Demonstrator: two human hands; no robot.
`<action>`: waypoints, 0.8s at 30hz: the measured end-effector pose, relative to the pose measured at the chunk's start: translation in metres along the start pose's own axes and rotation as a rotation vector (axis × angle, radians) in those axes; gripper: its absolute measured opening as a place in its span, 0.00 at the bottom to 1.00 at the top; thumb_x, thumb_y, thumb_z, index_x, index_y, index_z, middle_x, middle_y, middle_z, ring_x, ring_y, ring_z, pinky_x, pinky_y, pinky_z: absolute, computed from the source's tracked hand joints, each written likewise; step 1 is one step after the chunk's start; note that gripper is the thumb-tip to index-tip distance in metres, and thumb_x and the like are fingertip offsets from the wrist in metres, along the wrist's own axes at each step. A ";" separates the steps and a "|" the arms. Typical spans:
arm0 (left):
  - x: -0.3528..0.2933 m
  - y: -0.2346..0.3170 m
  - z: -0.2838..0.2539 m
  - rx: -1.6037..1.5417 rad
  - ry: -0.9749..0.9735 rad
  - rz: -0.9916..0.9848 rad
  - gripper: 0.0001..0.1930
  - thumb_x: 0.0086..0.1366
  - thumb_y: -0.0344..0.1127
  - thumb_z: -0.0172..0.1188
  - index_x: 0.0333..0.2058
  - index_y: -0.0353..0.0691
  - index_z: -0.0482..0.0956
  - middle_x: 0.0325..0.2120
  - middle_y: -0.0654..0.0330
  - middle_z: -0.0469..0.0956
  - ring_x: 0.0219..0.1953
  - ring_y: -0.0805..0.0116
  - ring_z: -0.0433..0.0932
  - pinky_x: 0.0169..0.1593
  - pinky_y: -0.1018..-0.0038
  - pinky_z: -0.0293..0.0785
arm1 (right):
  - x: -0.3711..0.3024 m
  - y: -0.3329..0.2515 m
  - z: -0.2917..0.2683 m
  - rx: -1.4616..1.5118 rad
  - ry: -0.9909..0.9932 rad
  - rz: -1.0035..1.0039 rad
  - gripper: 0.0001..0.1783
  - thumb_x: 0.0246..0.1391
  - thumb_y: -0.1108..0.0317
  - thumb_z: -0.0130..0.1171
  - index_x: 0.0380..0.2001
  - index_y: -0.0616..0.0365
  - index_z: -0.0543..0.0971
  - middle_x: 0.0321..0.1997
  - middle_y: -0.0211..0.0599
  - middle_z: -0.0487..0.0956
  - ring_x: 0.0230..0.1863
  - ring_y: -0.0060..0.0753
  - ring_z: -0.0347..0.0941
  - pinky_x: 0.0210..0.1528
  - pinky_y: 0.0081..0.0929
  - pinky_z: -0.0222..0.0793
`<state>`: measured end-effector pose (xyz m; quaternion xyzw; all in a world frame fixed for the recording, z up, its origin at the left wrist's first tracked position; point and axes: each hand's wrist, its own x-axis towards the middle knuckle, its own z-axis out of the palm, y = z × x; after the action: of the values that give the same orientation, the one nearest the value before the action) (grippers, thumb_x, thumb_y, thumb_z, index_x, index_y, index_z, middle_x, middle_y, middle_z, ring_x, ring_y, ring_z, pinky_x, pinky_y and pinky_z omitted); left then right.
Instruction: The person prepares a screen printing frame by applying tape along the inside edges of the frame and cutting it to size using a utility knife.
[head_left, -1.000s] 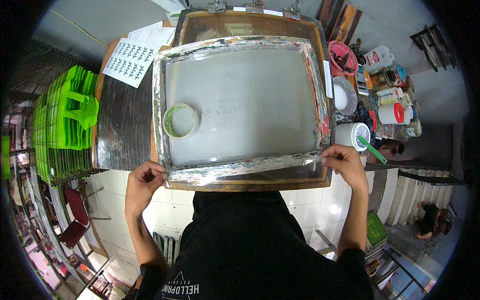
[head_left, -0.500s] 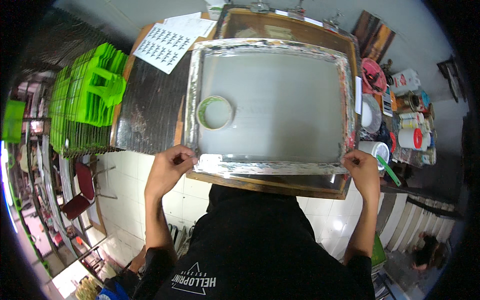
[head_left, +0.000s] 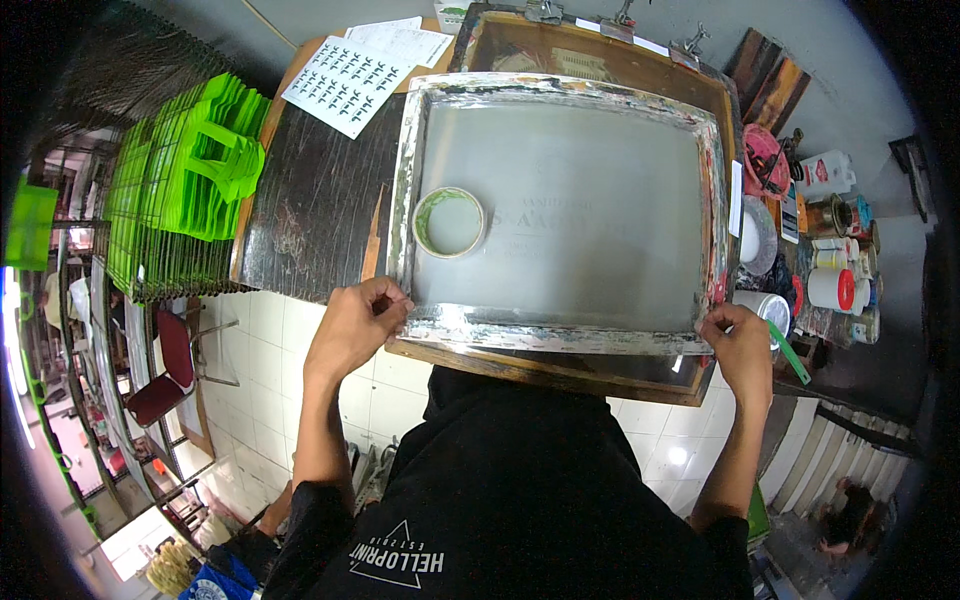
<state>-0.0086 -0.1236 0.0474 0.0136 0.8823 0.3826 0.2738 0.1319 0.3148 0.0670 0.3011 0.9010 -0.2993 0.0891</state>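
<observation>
A screen printing frame (head_left: 560, 338), its wood smeared with white and coloured paint, lies across a wood-edged board in front of me. My left hand (head_left: 352, 330) pinches its near left corner. At the near right corner, the fingertips of my right hand (head_left: 742, 345) are closed on the frame's edge. Faint dark lettering shows through the pale grey mesh (head_left: 600, 270). A roll of tape (head_left: 424, 243) with a greenish inside rests flat on the left part of the mesh. Below the frame, the near edge of the wood-edged board (head_left: 540, 378) sticks out.
A patterned paper sheet (head_left: 350, 88) lies at the far left of the dark table (head_left: 300, 200). Green plastic pieces (head_left: 205, 160) stack in a wire rack on the left. Rightward stand a pink basket (head_left: 765, 160), several paint containers (head_left: 832, 288) and a tub with a green stick (head_left: 790, 352).
The whole view has shifted slightly, so most things sit further right. Lettering under the mesh shows more plainly. Both hands stay at the frame's near corners.
</observation>
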 end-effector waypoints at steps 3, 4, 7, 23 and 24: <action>0.002 0.011 -0.002 0.196 0.029 0.034 0.08 0.65 0.32 0.67 0.34 0.32 0.84 0.21 0.50 0.81 0.23 0.66 0.81 0.32 0.69 0.75 | 0.003 0.016 0.009 -0.043 0.064 -0.100 0.07 0.48 0.72 0.71 0.29 0.66 0.84 0.28 0.42 0.79 0.29 0.35 0.76 0.34 0.33 0.70; 0.002 0.011 0.000 0.204 0.038 0.060 0.08 0.64 0.32 0.67 0.34 0.32 0.84 0.22 0.49 0.81 0.24 0.62 0.82 0.33 0.67 0.76 | 0.002 0.010 0.009 -0.030 0.062 -0.067 0.07 0.48 0.72 0.71 0.29 0.65 0.84 0.28 0.42 0.78 0.29 0.37 0.76 0.35 0.33 0.70; 0.003 0.007 0.010 0.274 0.090 0.163 0.07 0.61 0.31 0.67 0.33 0.32 0.84 0.25 0.46 0.83 0.27 0.53 0.84 0.35 0.62 0.78 | 0.001 0.001 0.010 -0.056 0.077 -0.039 0.08 0.47 0.71 0.72 0.29 0.64 0.85 0.30 0.44 0.77 0.31 0.41 0.77 0.36 0.36 0.71; 0.010 0.006 0.029 0.532 0.218 0.273 0.06 0.58 0.30 0.66 0.34 0.36 0.86 0.34 0.49 0.82 0.36 0.44 0.83 0.43 0.55 0.80 | 0.012 0.012 0.038 -0.414 0.187 -0.079 0.09 0.44 0.64 0.74 0.28 0.56 0.88 0.39 0.47 0.79 0.40 0.55 0.81 0.43 0.46 0.75; 0.011 0.005 0.030 0.533 0.223 0.272 0.06 0.58 0.30 0.66 0.34 0.36 0.86 0.34 0.50 0.82 0.36 0.45 0.83 0.43 0.55 0.80 | 0.013 0.012 0.039 -0.414 0.192 -0.076 0.09 0.44 0.64 0.74 0.27 0.55 0.88 0.39 0.47 0.79 0.40 0.55 0.81 0.43 0.46 0.75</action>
<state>-0.0034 -0.0974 0.0288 0.1608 0.9662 0.1701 0.1084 0.1281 0.3053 0.0254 0.2693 0.9582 -0.0811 0.0517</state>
